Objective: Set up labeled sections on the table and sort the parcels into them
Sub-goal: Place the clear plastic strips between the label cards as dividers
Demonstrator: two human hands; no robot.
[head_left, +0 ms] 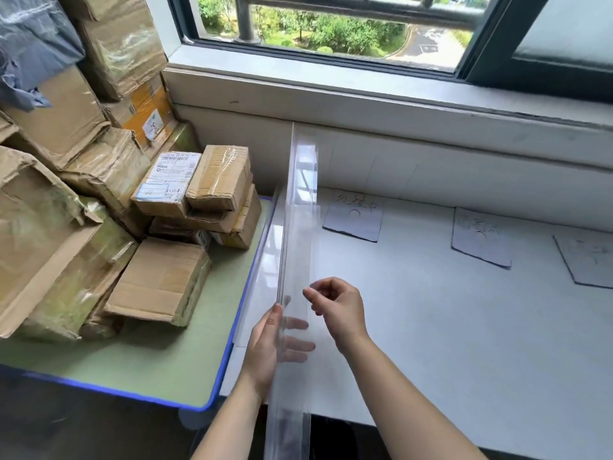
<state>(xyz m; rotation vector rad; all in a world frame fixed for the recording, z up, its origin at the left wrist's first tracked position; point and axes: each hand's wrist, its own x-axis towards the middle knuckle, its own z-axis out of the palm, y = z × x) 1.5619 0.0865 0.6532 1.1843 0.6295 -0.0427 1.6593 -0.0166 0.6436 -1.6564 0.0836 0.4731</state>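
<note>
1. Fingers [298,345] of the left hand [265,350] lay nearly straight behind a clear plastic divider [298,227] and showed through it. The thumb sat on the near face, so the sheet was pinched between them.
2. On my feed the right hand [338,310] was at the divider's right edge, just above the left hand. Its fingertips [313,293] were curled, with thumb and forefinger drawn close together. I could not tell whether they actually had hold of the sheet.
3. The divider was held on edge along the left side of the white table [431,343]. Its far end was by the wall under the window [331,24], and its near end reached past the table's front edge.
4. Cardboard parcels [159,280] were piled on the green table [166,366] with the blue rim, left of the divider. Several bore printed shipping slips.
5. Three sheets lay flat on the white table in a row near the wall, right of the divider and apart from one another: the first paper label [353,220], the middle paper label [481,240] and the far paper label [587,263], which was cut off by the frame's edge. I could not read the handwriting on them.
</note>
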